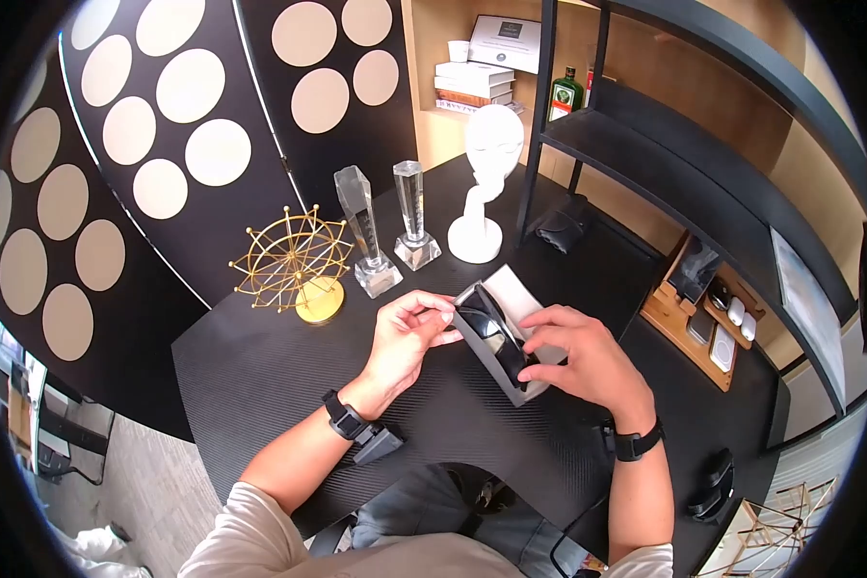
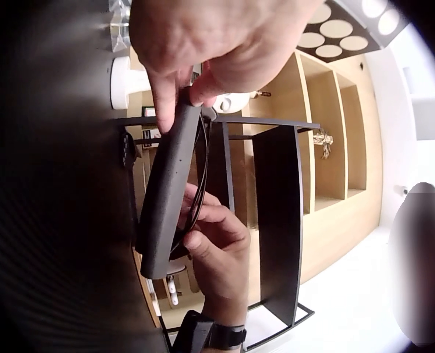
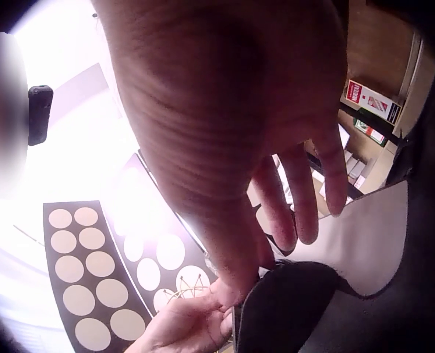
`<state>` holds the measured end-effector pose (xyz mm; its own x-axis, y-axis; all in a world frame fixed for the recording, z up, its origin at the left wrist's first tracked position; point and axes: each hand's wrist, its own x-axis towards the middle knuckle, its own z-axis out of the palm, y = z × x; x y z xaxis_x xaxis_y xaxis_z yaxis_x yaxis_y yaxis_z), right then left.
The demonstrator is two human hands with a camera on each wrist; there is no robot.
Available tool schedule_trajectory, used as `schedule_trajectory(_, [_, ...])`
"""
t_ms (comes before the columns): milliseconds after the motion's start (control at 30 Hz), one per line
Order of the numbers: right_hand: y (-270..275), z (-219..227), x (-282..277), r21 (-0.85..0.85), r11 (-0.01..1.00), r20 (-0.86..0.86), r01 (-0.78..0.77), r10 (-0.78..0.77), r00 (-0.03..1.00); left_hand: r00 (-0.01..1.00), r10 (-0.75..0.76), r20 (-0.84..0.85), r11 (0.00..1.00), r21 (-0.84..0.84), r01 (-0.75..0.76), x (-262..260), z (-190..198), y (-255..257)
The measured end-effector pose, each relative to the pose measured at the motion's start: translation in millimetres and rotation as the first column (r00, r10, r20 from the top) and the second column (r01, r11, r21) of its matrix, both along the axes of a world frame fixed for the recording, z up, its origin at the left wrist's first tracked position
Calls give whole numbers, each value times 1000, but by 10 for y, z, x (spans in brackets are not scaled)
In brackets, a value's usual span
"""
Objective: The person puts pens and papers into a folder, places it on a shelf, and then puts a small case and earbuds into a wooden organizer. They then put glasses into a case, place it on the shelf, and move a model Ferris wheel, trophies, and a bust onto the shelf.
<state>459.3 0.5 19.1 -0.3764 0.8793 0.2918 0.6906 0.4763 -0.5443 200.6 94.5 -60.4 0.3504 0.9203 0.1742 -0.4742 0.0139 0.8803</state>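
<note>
An open grey glasses case (image 1: pixel 497 372) is held over the black table, its pale-lined flap (image 1: pixel 512 291) raised at the back. Dark sunglasses (image 1: pixel 492 332) lie lengthwise in its opening. My left hand (image 1: pixel 402 342) grips the case's far-left end between thumb and fingers, as the left wrist view shows at the case end (image 2: pixel 189 99). At the near-right end, my right hand (image 1: pixel 592 361) pinches the sunglasses, thumb on the near side and fingers on the far side. In the right wrist view its palm hides most of the sunglasses.
Behind the case stand a gold wheel ornament (image 1: pixel 320 299), two crystal trophies (image 1: pixel 412 217) and a white mannequin head (image 1: pixel 492 144). A black shelf (image 1: pixel 645 173) overhangs the right side, above a wooden organizer (image 1: pixel 679 323). A black pouch (image 1: pixel 562 223) lies beneath it.
</note>
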Motion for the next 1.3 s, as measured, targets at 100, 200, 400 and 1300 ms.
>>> schedule_trajectory(100, [17,25,8,86,996,-101,34,-25,995,999,8,41,999,-34,-6,-7,18,-7])
schedule_trajectory(200, [147,-173,176,26,943,-314,333,-308,898,993,7,117,999,-48,-1,-16,-2,5])
schedule_trajectory(400, [172,-257,242,-597,785,-735,-167,-451,506,967,26,252,996,-91,-3,41,72,-65])
schedule_trajectory(1300, [67,-62,42,-289,957,-509,-28,-128,851,971,-234,-37,907,-368,205,78,280,-207])
